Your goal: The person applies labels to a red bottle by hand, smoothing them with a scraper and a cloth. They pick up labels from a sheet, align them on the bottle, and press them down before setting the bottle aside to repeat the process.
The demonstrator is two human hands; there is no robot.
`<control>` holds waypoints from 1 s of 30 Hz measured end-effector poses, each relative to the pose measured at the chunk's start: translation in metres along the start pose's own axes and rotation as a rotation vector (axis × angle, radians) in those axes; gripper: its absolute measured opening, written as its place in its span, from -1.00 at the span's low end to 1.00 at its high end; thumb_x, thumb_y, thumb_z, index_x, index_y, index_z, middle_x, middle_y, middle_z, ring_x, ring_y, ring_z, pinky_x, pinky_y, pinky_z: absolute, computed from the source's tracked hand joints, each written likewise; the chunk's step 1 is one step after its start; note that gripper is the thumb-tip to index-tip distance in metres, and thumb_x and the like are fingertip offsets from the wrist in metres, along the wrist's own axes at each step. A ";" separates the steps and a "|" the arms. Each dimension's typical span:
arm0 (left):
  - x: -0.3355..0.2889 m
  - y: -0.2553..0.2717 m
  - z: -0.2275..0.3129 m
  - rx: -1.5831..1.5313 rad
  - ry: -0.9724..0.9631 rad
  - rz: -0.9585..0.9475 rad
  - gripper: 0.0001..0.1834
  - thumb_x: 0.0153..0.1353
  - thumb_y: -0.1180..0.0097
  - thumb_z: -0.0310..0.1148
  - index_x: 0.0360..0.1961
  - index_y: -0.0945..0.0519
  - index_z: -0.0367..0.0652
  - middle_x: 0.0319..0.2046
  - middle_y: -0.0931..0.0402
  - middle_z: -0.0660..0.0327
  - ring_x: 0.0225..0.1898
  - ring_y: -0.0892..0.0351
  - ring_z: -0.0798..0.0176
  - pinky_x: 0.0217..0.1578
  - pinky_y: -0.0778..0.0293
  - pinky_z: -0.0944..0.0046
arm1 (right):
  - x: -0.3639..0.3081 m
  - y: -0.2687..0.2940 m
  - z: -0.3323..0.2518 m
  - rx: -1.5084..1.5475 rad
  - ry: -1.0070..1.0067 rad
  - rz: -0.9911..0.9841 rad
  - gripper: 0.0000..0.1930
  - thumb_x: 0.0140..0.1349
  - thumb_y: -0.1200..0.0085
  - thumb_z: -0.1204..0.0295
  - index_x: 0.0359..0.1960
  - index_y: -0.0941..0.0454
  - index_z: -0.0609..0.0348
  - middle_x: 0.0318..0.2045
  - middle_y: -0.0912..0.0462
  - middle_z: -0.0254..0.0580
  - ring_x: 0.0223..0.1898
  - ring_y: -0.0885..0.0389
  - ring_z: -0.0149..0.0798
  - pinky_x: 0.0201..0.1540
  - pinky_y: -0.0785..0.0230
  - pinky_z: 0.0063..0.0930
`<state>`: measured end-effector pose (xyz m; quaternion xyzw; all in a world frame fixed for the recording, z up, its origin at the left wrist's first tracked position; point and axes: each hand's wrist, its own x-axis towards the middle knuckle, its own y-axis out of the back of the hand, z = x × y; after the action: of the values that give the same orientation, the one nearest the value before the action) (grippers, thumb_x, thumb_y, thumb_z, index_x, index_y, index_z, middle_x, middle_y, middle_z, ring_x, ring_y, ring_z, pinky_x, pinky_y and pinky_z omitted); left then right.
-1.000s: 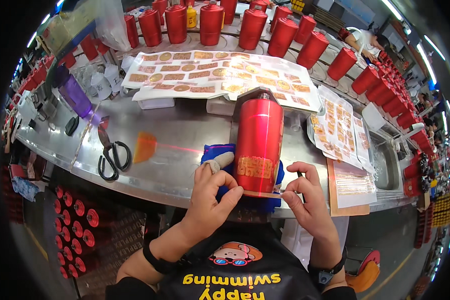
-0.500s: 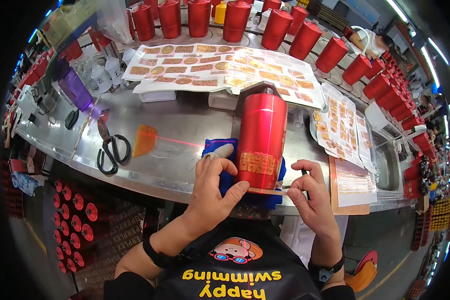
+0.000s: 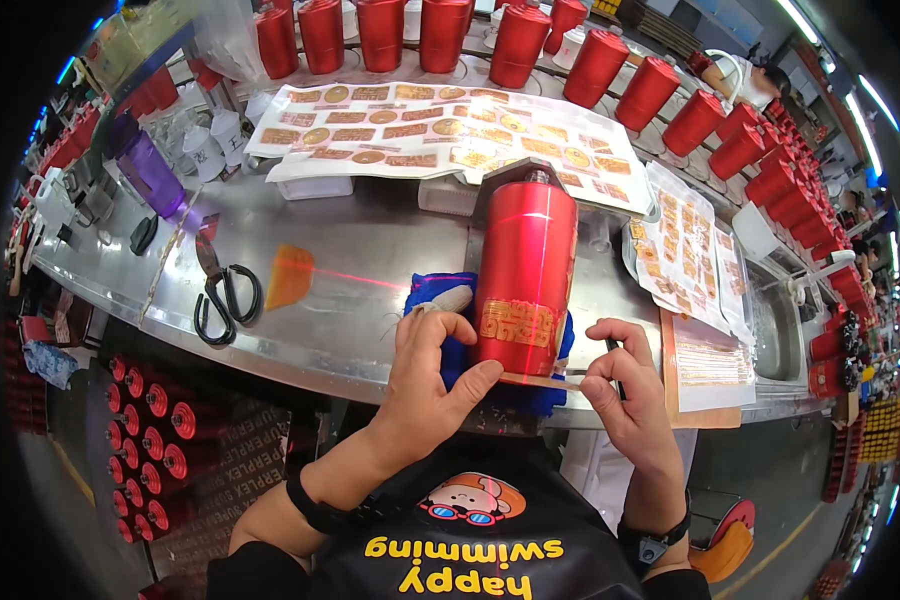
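Note:
A red metallic bottle (image 3: 526, 260) with a gold pattern band lies in front of me, its base toward me, its neck in a dark angular holder (image 3: 492, 185). A blue cloth (image 3: 440, 285) is beneath it. At the left of the base, my left hand (image 3: 425, 375) has its fingers curled and its thumb on one end of a thin pale strip (image 3: 542, 381). Its fingers also touch a whitish rag (image 3: 455, 299). My right hand (image 3: 620, 390) pinches the strip's other end and keeps a thin dark stick (image 3: 615, 362) between its fingers.
Sheets of gold decals (image 3: 390, 125) lie behind the bottle, with more decals (image 3: 682, 245) at right. Black-handled scissors (image 3: 225, 300), an amber scraper (image 3: 290, 275) and a purple bottle (image 3: 148, 170) are at left. Red bottles (image 3: 520, 45) line the back; a sink (image 3: 780, 340) is at right.
The row of red bottles at the back has shifted left. The bottle before me has turned or shifted very slightly, and both hands stay almost where they were.

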<state>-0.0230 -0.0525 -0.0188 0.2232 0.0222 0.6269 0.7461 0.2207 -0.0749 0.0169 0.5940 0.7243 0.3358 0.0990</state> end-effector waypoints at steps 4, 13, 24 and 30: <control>-0.001 -0.001 -0.001 -0.016 0.013 -0.009 -0.57 0.19 -0.27 -0.13 -0.14 -0.37 -0.18 0.09 -0.36 -0.08 0.14 -0.23 -0.11 0.20 -0.13 0.01 | -0.001 0.000 0.000 0.015 -0.012 0.004 -0.77 0.29 -0.12 0.35 -0.44 -0.43 0.22 0.00 -0.41 0.03 0.06 -0.35 -0.12 0.17 -0.15 -0.27; -0.002 0.000 -0.005 -0.051 -0.002 -0.006 -0.59 0.23 -0.23 -0.18 -0.09 -0.37 -0.21 -0.05 -0.36 0.03 0.07 -0.25 -0.01 0.15 -0.17 0.08 | -0.002 0.001 0.001 -0.016 -0.001 -0.005 -0.76 0.31 -0.10 0.33 -0.43 -0.44 0.23 0.00 -0.40 0.02 0.05 -0.36 -0.13 0.13 -0.18 -0.30; -0.005 0.008 -0.012 0.212 -0.690 -0.016 -0.69 -0.06 -0.28 -0.55 -0.25 -0.51 -0.08 -0.26 -0.48 0.12 -0.04 -0.40 -0.06 0.00 -0.40 -0.09 | 0.002 0.004 -0.001 0.144 -0.069 -0.108 -0.78 0.12 -0.29 0.33 -0.39 -0.50 0.14 0.04 -0.38 -0.04 0.08 -0.36 -0.12 0.10 -0.26 -0.29; 0.006 0.007 -0.011 0.291 -0.839 -0.036 -0.71 -0.07 -0.25 -0.45 -0.26 -0.52 -0.04 -0.18 -0.56 0.20 -0.08 -0.37 0.09 -0.10 -0.41 0.05 | 0.000 0.011 0.009 0.228 -0.087 -0.169 -0.78 0.15 -0.28 0.32 -0.40 -0.49 0.13 0.01 -0.39 -0.11 0.06 -0.37 -0.16 0.13 -0.22 -0.31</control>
<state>-0.0315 -0.0432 -0.0244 0.5608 -0.1907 0.4593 0.6620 0.2339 -0.0709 0.0170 0.5524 0.8002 0.2157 0.0898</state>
